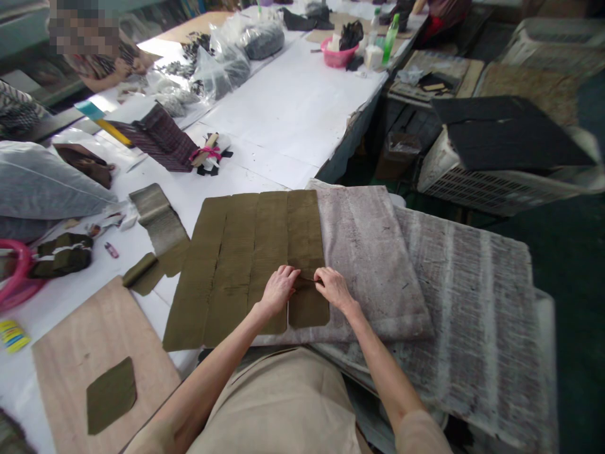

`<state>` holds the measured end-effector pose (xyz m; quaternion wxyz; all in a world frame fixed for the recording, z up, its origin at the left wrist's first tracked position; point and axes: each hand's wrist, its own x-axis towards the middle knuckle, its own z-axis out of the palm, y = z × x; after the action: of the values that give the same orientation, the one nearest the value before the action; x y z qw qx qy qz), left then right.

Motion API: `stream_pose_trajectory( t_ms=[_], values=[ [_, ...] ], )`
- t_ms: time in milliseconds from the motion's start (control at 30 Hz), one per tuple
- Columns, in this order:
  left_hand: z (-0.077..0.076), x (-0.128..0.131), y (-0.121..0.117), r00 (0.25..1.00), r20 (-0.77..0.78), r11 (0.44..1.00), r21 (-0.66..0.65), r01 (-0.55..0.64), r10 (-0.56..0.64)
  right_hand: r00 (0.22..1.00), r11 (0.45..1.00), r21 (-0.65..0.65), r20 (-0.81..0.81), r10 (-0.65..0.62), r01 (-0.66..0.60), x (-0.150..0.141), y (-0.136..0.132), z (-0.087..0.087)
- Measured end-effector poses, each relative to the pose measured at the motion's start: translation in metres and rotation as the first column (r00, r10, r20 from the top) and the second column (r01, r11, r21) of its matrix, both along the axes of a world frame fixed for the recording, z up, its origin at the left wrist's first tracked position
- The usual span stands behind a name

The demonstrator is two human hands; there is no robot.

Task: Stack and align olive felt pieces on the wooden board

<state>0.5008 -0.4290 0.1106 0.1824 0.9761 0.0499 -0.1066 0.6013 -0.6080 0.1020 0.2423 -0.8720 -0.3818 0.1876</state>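
Rows of olive-green fabric pieces (236, 252) lie overlapping on a grey, lint-marked cloth pad (363, 252) in front of me. Close to my body, my left hand (281, 289) and my right hand (333, 287) face each other over the rightmost row. Both pinch the edge of one olive fabric piece (308, 309), left fingers at its left end, right fingers at its right end. That edge looks slightly lifted as a thin dark line between the hands; the fingertips are partly hidden. Another olive piece (111, 396) lies alone on a wooden board (61, 353) at the lower left.
Left of the pad lie loose olive and grey strips (158, 217), an olive bundle (63, 252) and a pink basket (23, 277). Farther off are a dark stack (163, 135), a pink bowl (336, 57) and bottles. Crates (472, 183) stand right; a co-worker (99, 63) sits at upper left.
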Motion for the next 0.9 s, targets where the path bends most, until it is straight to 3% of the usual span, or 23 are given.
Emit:
stream_pose_trajectory(
  t_ms=[100,267,467,633,800,900],
  values=[
    [0.001,0.003,0.003,0.998,-0.064,0.997,-0.076,-0.017,0.012,0.987,0.991,0.033,-0.097,-0.128,0.132,-0.008,-0.005,-0.005],
    [-0.003,0.005,0.01,0.972,-0.179,0.976,-0.125,-0.178,0.155,0.931,0.929,-0.163,-0.106,-0.35,0.331,-0.024,-0.005,-0.005],
    [-0.008,0.004,0.01,0.937,-0.214,0.95,-0.088,-0.301,0.277,0.924,0.884,-0.299,-0.019,-0.381,0.359,-0.04,0.002,-0.002],
    [-0.008,0.003,0.004,0.927,-0.183,0.915,-0.18,-0.36,0.328,0.927,0.884,-0.307,-0.012,-0.374,0.353,-0.04,0.004,0.001],
    [-0.017,-0.001,0.002,0.883,-0.189,0.849,-0.248,-0.467,0.43,0.929,0.887,-0.31,-0.035,-0.369,0.341,-0.038,0.003,0.004],
    [-0.022,-0.002,0.002,0.878,-0.18,0.84,-0.257,-0.478,0.444,0.93,0.888,-0.31,-0.035,-0.367,0.339,-0.039,0.003,0.003]
  ],
)
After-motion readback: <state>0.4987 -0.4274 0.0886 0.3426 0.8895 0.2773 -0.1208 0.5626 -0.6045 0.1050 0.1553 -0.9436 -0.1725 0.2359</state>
